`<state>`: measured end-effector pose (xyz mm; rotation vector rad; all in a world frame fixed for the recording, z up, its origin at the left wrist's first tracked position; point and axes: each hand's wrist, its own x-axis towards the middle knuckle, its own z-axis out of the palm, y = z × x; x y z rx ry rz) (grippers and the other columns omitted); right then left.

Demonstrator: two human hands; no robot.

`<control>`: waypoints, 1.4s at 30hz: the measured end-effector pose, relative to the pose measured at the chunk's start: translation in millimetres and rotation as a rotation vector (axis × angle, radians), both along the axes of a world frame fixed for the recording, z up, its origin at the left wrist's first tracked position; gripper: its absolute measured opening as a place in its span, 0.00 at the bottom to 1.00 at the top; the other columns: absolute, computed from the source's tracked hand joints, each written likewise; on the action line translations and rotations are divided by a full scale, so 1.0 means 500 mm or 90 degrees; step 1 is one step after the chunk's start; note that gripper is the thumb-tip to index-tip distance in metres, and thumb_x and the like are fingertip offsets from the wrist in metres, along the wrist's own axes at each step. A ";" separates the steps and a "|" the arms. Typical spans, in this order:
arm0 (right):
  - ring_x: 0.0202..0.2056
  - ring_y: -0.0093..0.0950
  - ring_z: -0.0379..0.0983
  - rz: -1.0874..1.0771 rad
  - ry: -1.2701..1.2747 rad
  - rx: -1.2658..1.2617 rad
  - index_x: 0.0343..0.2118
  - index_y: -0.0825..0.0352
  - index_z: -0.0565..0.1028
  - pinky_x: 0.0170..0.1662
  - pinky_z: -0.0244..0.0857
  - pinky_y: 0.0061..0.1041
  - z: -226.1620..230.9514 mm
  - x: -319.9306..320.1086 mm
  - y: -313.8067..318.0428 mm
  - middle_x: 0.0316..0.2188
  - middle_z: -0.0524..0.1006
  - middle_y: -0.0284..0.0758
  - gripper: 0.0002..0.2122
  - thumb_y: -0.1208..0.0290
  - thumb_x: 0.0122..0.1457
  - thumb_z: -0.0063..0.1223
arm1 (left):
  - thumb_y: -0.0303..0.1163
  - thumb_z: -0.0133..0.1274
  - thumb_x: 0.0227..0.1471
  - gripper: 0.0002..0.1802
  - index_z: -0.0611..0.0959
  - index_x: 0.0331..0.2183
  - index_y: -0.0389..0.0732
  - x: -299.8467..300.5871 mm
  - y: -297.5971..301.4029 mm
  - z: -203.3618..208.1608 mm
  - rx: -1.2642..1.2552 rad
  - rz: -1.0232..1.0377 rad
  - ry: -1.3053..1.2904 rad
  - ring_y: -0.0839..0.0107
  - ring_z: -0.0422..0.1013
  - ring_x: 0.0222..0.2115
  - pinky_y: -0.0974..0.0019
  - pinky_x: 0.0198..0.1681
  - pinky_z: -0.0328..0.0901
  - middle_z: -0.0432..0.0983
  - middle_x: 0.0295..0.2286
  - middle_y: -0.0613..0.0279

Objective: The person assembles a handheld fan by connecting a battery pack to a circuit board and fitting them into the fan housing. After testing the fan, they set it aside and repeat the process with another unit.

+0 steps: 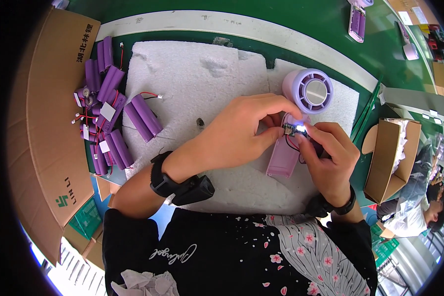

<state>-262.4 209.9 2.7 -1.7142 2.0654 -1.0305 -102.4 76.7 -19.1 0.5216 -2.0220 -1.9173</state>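
A small circuit board [289, 129] with a bright white light glowing on it sits between my two hands. My left hand [246, 128] has its thumb at the board's left edge, its index finger curved over toward the fan. My right hand [333, 153] pinches the board's right side with thumb and fingers. Thin red and black wires run around the board. Just beyond is a lilac fan head [308, 91] with a round silver centre. Its open pink-lilac handle shell [282, 159] lies under my hands, partly hidden by them.
White foam sheets [182, 79] cover the green bench [192, 22]. Purple two-cell battery packs [143, 117] lie at the left, several heaped beside a large cardboard box [54, 113]. An open carton [392, 160] stands at right. Another fan handle [357, 22] lies far right; a person [414, 217] sits beyond.
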 end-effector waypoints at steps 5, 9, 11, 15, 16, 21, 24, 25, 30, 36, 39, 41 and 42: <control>0.22 0.26 0.75 0.005 0.006 0.001 0.33 0.68 0.81 0.23 0.68 0.21 0.001 0.002 -0.004 0.27 0.77 0.36 0.10 0.79 0.45 0.67 | 0.12 0.50 0.49 0.20 0.78 0.44 0.37 0.001 0.001 -0.001 0.035 -0.003 -0.005 0.71 0.74 0.37 0.68 0.43 0.70 0.76 0.38 0.60; 0.22 0.26 0.76 -0.005 -0.015 0.011 0.33 0.68 0.81 0.23 0.69 0.21 -0.003 0.004 -0.002 0.27 0.77 0.36 0.11 0.79 0.45 0.68 | 0.12 0.49 0.49 0.19 0.79 0.43 0.37 -0.001 -0.001 0.000 0.036 0.007 -0.014 0.71 0.75 0.37 0.68 0.43 0.71 0.77 0.38 0.60; 0.22 0.26 0.76 -0.006 -0.008 0.008 0.33 0.68 0.81 0.23 0.69 0.21 -0.001 0.006 -0.003 0.27 0.77 0.36 0.10 0.78 0.45 0.68 | 0.12 0.49 0.49 0.18 0.80 0.42 0.36 -0.002 -0.003 0.004 0.032 0.018 -0.033 0.71 0.75 0.37 0.68 0.42 0.71 0.78 0.38 0.59; 0.22 0.27 0.76 -0.004 0.019 -0.010 0.33 0.68 0.81 0.23 0.69 0.22 0.001 0.008 -0.008 0.27 0.77 0.36 0.10 0.78 0.45 0.67 | 0.12 0.50 0.47 0.19 0.83 0.41 0.38 -0.004 -0.005 0.000 -0.063 0.022 -0.007 0.66 0.77 0.36 0.68 0.40 0.71 0.79 0.39 0.56; 0.23 0.27 0.76 -0.005 0.032 -0.021 0.33 0.68 0.80 0.24 0.69 0.22 0.001 0.008 -0.008 0.27 0.77 0.36 0.10 0.78 0.45 0.67 | 0.12 0.50 0.47 0.19 0.83 0.41 0.38 -0.005 -0.006 0.000 -0.063 0.021 -0.005 0.66 0.77 0.36 0.68 0.40 0.71 0.79 0.39 0.56; 0.22 0.27 0.77 -0.040 -0.048 0.016 0.31 0.68 0.78 0.24 0.69 0.21 -0.004 -0.002 -0.010 0.26 0.77 0.35 0.09 0.79 0.45 0.67 | 0.14 0.53 0.43 0.22 0.85 0.41 0.44 -0.007 -0.008 -0.001 -0.234 0.011 0.026 0.59 0.77 0.35 0.66 0.39 0.72 0.79 0.39 0.52; 0.24 0.24 0.76 -0.005 -0.104 0.113 0.33 0.70 0.75 0.25 0.69 0.20 0.002 -0.011 -0.006 0.28 0.76 0.35 0.12 0.81 0.45 0.67 | 0.15 0.54 0.42 0.23 0.85 0.41 0.46 -0.004 -0.001 -0.001 -0.267 0.016 0.032 0.57 0.77 0.35 0.65 0.39 0.72 0.78 0.39 0.52; 0.24 0.23 0.76 0.013 -0.131 0.162 0.34 0.70 0.74 0.26 0.69 0.20 0.005 -0.014 -0.005 0.29 0.76 0.35 0.13 0.82 0.45 0.67 | 0.15 0.54 0.42 0.22 0.86 0.40 0.46 -0.004 0.002 -0.001 -0.271 0.014 0.020 0.57 0.77 0.35 0.64 0.38 0.72 0.78 0.39 0.52; 0.31 0.25 0.76 0.124 -0.131 0.227 0.37 0.69 0.72 0.32 0.70 0.22 0.032 -0.039 -0.013 0.29 0.75 0.34 0.18 0.83 0.42 0.68 | 0.17 0.56 0.41 0.20 0.86 0.39 0.45 -0.001 0.008 0.003 -0.260 0.022 0.015 0.57 0.77 0.35 0.63 0.38 0.73 0.78 0.40 0.53; 0.37 0.30 0.75 0.154 -0.091 0.222 0.38 0.69 0.71 0.37 0.70 0.25 0.051 -0.053 -0.001 0.32 0.75 0.36 0.22 0.83 0.37 0.69 | 0.17 0.57 0.40 0.19 0.86 0.38 0.44 -0.003 0.007 -0.006 -0.254 0.056 0.029 0.61 0.77 0.34 0.65 0.36 0.72 0.77 0.41 0.53; 0.37 0.32 0.74 0.158 0.024 0.175 0.35 0.69 0.73 0.36 0.70 0.27 0.051 -0.065 -0.003 0.33 0.75 0.36 0.19 0.83 0.37 0.68 | 0.18 0.56 0.39 0.18 0.86 0.36 0.44 -0.003 0.002 -0.002 -0.188 0.129 0.007 0.58 0.76 0.33 0.64 0.35 0.72 0.77 0.37 0.52; 0.35 0.35 0.74 0.186 0.195 0.086 0.33 0.70 0.75 0.35 0.70 0.30 0.050 -0.074 -0.004 0.34 0.75 0.37 0.15 0.83 0.40 0.66 | 0.18 0.56 0.39 0.18 0.87 0.36 0.44 -0.003 0.002 -0.001 -0.187 0.136 -0.001 0.59 0.76 0.32 0.65 0.34 0.72 0.77 0.37 0.53; 0.35 0.35 0.74 0.184 0.194 0.087 0.33 0.70 0.75 0.35 0.70 0.30 0.050 -0.073 0.000 0.34 0.75 0.37 0.15 0.83 0.40 0.66 | 0.18 0.56 0.38 0.18 0.87 0.35 0.44 -0.002 0.004 -0.001 -0.188 0.145 -0.009 0.60 0.77 0.32 0.66 0.34 0.71 0.77 0.37 0.53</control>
